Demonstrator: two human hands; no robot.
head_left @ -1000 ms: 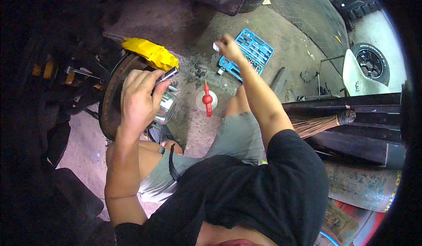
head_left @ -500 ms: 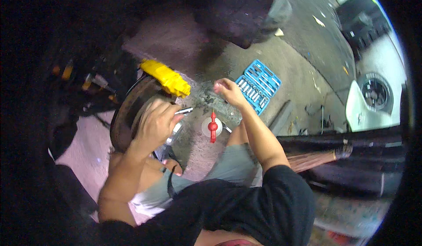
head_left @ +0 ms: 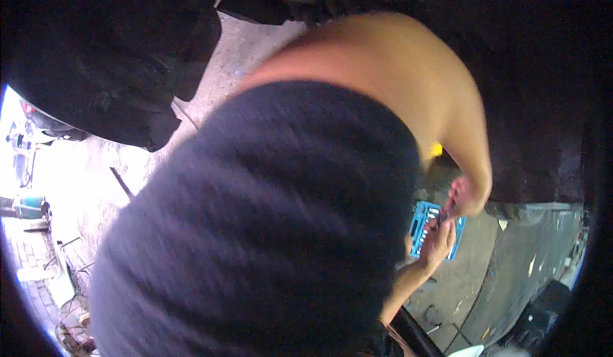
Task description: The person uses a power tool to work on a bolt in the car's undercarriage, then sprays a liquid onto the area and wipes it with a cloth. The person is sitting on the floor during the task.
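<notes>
My left arm reaches across the view, its dark-sleeved shoulder filling the middle. At its end my left hand [head_left: 471,195] is bent down, with its fingers curled. Just below it, my right hand [head_left: 437,245] comes up from the lower edge with fingers closed. The hands meet around a small dark, slim piece [head_left: 442,216], blurred and too small to name. Both are above an open blue socket set case [head_left: 416,229], with rows of silver sockets partly hidden by the hands. A small yellow patch [head_left: 436,149] shows beside my left forearm.
Dark vehicle-like bodywork [head_left: 96,57] hangs at the upper left, and darkness covers the upper right. A black object [head_left: 549,312] lies on the floor at the lower right. A green cylinder [head_left: 30,205] and a pale chair [head_left: 60,283] stand far left.
The view has swung round, so my shoulder now blocks the middle. My left hand has moved from the rusty round part to my right hand over the socket set case. The red-tipped bottle is out of sight.
</notes>
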